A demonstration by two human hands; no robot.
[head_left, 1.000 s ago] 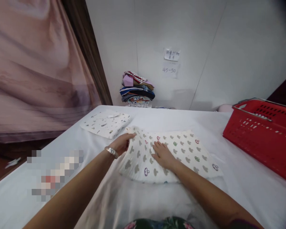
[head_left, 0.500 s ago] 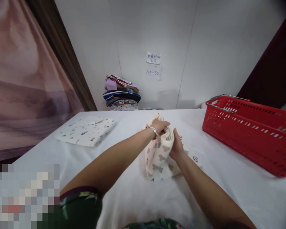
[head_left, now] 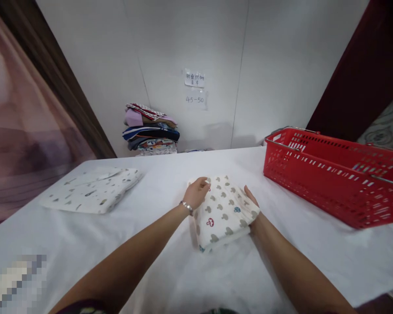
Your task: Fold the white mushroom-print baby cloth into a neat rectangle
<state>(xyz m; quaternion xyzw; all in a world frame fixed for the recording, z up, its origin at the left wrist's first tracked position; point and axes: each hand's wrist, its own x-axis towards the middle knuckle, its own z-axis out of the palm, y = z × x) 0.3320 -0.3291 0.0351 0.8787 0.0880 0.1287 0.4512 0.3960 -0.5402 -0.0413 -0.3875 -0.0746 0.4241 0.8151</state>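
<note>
White tabletop, front centre: forearms stretched forward. Left hand (head_left: 196,192) curled over folded cloth's (head_left: 223,214) far-left corner, pinch impossible to tell; right hand (head_left: 252,204) open against right edge. Cloth flat, long axis near-to-far, leaning slightly left.

Lower paper note (head_left: 195,100) on the white wall (head_left: 275,65): handwritten "45-50", legible. Upper paper note (head_left: 194,79), just above it: handwritten characters, too small to read. No other legible text.
</note>
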